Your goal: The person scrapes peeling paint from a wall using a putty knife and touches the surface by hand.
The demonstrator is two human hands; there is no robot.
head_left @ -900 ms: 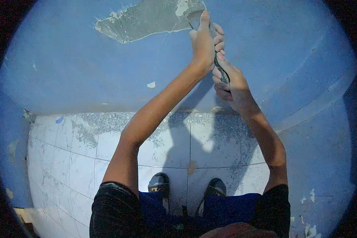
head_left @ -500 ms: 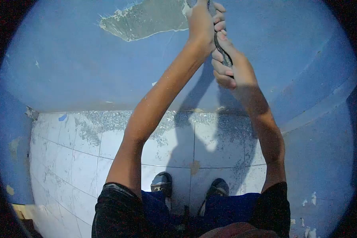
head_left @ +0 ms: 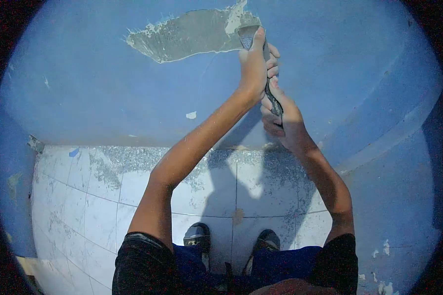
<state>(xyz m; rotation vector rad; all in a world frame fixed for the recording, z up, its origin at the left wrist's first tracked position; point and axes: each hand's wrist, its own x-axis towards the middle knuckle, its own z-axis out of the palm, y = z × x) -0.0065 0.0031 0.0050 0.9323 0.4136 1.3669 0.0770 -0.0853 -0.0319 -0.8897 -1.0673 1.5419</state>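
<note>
1. While the near end of the scraper (head_left: 276, 105) is gripped by the right hand (head_left: 291, 127), its far part is clasped by the left hand (head_left: 253, 69), with the thumb laid along the blade (head_left: 247, 35).
2. The blade is held at the right end of a grey patch (head_left: 187, 37) on the blue wall (head_left: 108, 98).
3. Pale debris (head_left: 133, 160) is scattered over the white tiles (head_left: 147, 191) along the wall's foot.

The wall (head_left: 123, 93) is blue, with a grey bare patch (head_left: 187, 35) edged in off-white. White floor tiles (head_left: 197, 196) carry grey speckles. The sleeves (head_left: 142, 260) are black, the trousers (head_left: 290, 263) dark blue, the scraper's handle (head_left: 275, 105) black with pale lettering.
</note>
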